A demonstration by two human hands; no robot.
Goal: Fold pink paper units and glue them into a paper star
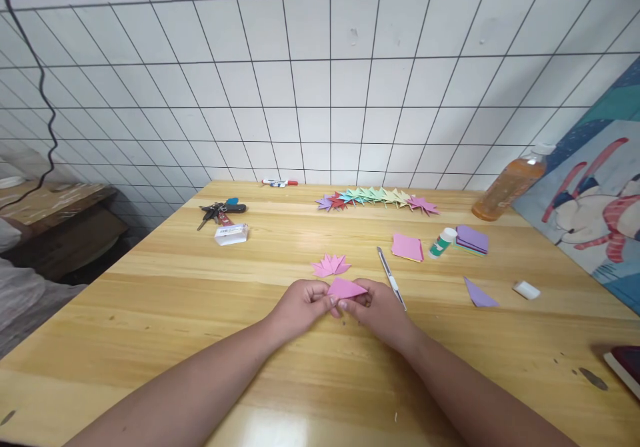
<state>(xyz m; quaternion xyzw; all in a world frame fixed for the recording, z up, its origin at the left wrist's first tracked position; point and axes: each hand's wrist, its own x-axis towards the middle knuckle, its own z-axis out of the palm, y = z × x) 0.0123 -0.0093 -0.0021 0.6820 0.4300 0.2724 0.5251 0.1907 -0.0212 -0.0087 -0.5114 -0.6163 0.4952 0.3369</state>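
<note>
Between both hands is a folded piece of pink paper (347,289), held a little above the wooden table. My left hand (305,302) pinches its left end between thumb and fingers. My right hand (380,310) grips the lower right side, its fingers partly hidden under the paper. Just beyond the hands lies a fan-shaped pink paper piece (331,266) with several points. A utility knife (391,278) lies right next to my right hand, slanting away from me.
Along the back sits a row of pointed coloured paper pieces (375,198). To the right are pink paper squares (407,247), a glue stick (443,242), purple paper squares (473,239), a purple triangle (480,294), an eraser (527,290) and a bottle (513,184). Keys (219,213), a small box (231,234) and a marker (280,183) lie left.
</note>
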